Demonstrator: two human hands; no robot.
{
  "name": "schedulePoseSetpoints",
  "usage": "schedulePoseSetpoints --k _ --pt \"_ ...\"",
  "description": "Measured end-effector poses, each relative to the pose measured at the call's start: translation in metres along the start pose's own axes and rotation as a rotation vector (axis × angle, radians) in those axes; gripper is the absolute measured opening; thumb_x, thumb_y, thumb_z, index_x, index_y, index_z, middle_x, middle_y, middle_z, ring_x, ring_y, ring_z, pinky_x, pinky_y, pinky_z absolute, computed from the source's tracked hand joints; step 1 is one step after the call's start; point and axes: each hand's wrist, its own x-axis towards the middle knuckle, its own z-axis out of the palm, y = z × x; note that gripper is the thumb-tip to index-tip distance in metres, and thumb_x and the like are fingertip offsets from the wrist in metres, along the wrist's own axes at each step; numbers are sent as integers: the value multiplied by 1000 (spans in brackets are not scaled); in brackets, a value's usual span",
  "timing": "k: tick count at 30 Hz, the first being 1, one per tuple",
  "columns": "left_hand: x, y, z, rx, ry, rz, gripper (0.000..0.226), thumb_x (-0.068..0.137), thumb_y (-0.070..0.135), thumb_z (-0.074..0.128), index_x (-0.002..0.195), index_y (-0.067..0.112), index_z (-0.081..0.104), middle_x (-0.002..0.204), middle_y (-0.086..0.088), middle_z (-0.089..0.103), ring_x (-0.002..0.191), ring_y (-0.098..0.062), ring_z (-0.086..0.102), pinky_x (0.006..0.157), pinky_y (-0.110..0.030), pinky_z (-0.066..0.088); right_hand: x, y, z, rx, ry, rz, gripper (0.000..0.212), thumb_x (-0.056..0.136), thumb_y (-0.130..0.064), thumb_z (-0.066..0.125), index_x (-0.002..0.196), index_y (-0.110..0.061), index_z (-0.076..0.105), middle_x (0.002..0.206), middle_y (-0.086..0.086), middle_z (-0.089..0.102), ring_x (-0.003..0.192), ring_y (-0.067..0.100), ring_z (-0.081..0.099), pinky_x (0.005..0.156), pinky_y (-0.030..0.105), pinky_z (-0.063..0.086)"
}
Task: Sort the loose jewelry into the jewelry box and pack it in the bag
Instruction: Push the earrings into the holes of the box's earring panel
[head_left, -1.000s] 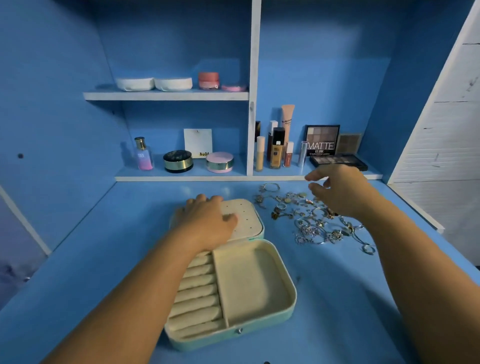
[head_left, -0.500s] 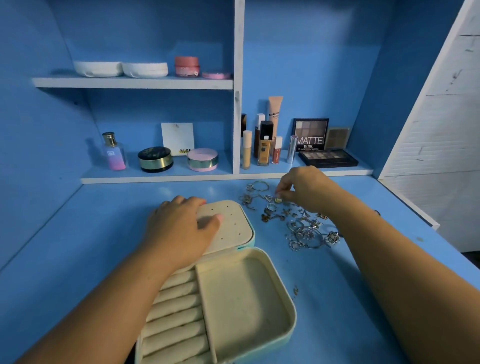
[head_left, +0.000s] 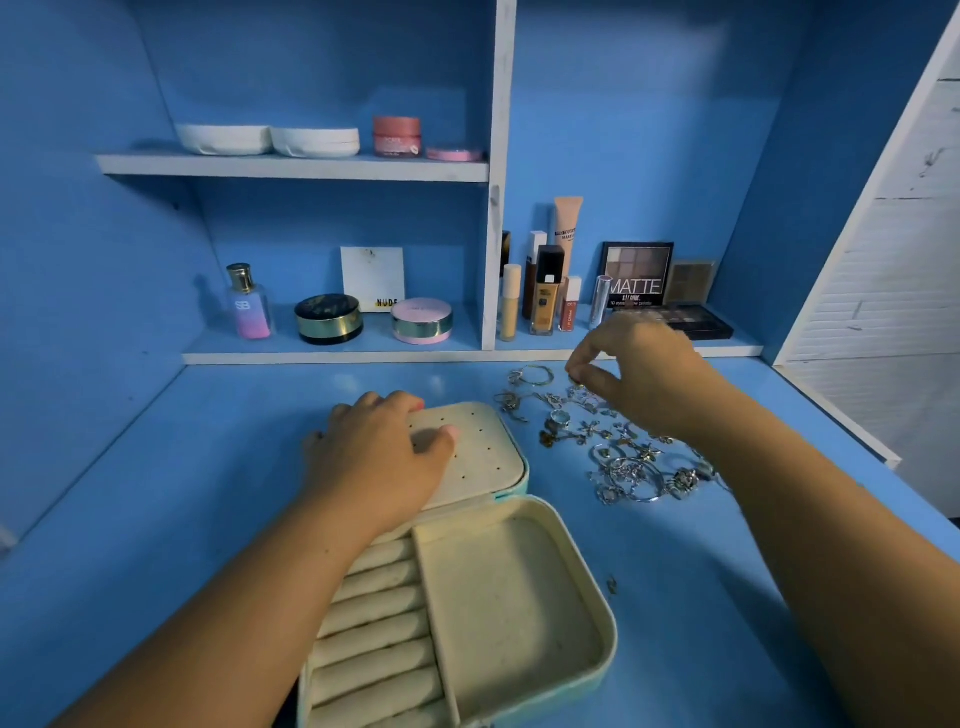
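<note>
Cream jewelry box (head_left: 511, 597) lies open, our left hand (head_left: 379, 457) flat on its lid (head_left: 491, 454). Our right hand (head_left: 649, 382) pinches over the loose jewelry (head_left: 626, 460); we cannot tell what.

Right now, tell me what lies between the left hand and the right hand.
Head view: the jewelry box lid's perforated cream panel, then the left edge of the loose jewelry scattered on the blue desk.
</note>
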Motion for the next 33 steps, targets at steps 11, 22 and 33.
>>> schedulePoseSetpoints --k 11,22,33 --pt "6 -8 2 -277 0 81 26 90 38 61 115 32 60 120 11 59 114 -12 55 101 -35 44 -43 -18 16 187 -96 -101 27 87 -35 62 114 -32 64 113 -8 54 107 13 46 93 29 39" --pt "-1 -19 -31 -85 -238 -133 36 90 42 59 100 9 64 92 -2 63 89 -22 60 75 -30 46 -54 -46 31 235 -293 -132 108 58 -85 49 148 -35 16 147 -7 33 135 12 27 112 40 31" --pt "-3 -16 -29 -482 -235 -8 39 93 2 55 129 19 57 112 7 62 106 -13 61 94 -30 50 -57 -66 43 52 -64 100 110 56 -93 37 141 -24 34 130 3 47 126 25 38 106 43 33"
